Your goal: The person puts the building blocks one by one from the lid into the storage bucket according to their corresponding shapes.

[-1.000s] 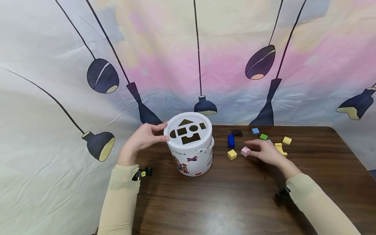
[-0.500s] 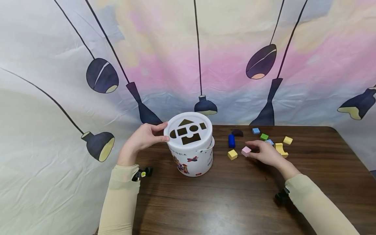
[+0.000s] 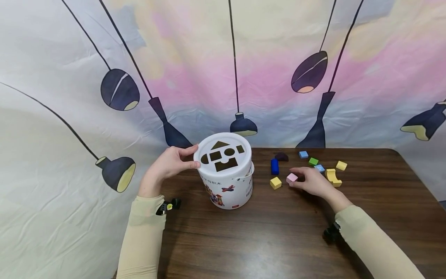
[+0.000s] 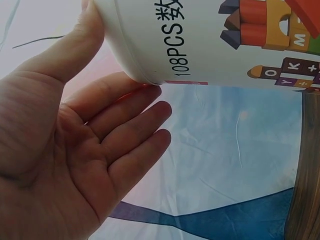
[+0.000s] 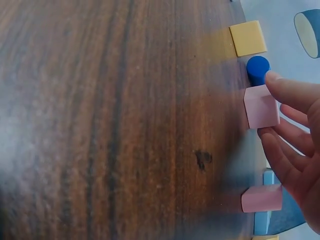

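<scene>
In the head view, my left hand touches the lid's left rim with thumb and forefinger. The lid, pierced by several shaped holes, sits on a white toy-block bucket. The left wrist view shows that hand's fingers nearly straight, their tips at the rim of the bucket. My right hand pinches a pink cube block low at the table, between thumb and fingertips. Behind that cube, in the right wrist view, stands a blue cylinder. A second pink block shows below the right hand.
Left of the pink cube lies a yellow cube. Farther back are a dark half-round block, a light-blue block and a green block. A yellow arch block lies to the right. A painted cloth hangs behind the table.
My right hand has shifted very slightly, and more of a light-blue block behind it shows. The left hand and bucket keep their places.
</scene>
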`<state>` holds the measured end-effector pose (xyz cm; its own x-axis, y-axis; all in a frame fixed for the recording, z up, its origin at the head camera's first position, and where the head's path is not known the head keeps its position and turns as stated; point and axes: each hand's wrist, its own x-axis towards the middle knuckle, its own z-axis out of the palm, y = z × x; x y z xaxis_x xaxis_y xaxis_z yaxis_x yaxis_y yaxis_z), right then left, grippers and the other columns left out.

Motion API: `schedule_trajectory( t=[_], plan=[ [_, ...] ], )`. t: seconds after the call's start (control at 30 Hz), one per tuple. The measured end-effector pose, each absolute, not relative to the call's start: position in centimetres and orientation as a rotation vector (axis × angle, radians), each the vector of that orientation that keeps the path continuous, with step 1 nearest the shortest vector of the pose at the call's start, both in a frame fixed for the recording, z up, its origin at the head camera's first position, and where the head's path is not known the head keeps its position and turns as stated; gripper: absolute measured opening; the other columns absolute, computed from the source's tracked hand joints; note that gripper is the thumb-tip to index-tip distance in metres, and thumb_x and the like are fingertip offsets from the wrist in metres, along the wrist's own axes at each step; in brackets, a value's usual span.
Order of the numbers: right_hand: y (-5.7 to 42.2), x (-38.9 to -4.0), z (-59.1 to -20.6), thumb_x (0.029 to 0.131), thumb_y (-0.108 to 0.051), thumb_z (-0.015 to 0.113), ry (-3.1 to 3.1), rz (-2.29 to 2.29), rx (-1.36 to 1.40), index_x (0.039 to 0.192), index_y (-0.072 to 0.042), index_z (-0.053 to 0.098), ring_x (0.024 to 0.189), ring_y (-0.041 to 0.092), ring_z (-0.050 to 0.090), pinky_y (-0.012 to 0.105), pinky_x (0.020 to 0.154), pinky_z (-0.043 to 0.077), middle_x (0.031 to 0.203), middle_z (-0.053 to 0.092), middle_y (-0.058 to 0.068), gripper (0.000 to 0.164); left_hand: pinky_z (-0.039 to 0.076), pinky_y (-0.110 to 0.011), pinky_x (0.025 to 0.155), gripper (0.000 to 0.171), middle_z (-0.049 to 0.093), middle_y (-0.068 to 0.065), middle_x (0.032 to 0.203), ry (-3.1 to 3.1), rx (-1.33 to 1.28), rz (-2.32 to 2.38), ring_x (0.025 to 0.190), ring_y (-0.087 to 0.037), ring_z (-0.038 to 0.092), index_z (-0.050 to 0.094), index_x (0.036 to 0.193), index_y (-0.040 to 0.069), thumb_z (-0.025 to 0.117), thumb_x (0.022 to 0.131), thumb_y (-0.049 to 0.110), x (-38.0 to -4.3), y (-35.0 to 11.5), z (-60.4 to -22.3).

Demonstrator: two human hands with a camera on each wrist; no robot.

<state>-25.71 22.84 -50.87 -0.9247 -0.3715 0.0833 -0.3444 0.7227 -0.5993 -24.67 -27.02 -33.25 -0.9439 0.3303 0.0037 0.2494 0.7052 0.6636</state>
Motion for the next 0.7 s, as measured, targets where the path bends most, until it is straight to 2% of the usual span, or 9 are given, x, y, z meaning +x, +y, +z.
schedule_trajectory(
  t=[0.4,0.7],
  plan=[
    [22.47,-25.61,-50.84,0.097,-0.021,0.082,2.878,-0.99,-0.575,0.14,0.008,0.066,0.105,0.032,0.072,0.054,0.089,0.059,0.123,0.074,0.021,0.054,0.045,-0.052,0.115,0.073,0.058,-0.002,0.153,2.78,0.48,1.087,0.147,-0.027,0.048,0.059,0.152,0.012,0.089,0.09,0.037,-24.51,-27.0,-33.28],
    [22.49,-25.98,-50.98,0.096,-0.022,0.083,2.87,-0.982,-0.54,0.141,0.006,0.064,0.103,0.03,0.072,0.053,0.089,0.059,0.118,0.075,0.016,0.056,0.046,-0.051,0.114,0.073,0.058,-0.003,0.154,2.782,0.48,1.087,0.148,-0.027,0.048,0.059,0.152,0.012,0.089,0.09,0.036,-24.52,-27.02,-33.23]
  ],
)
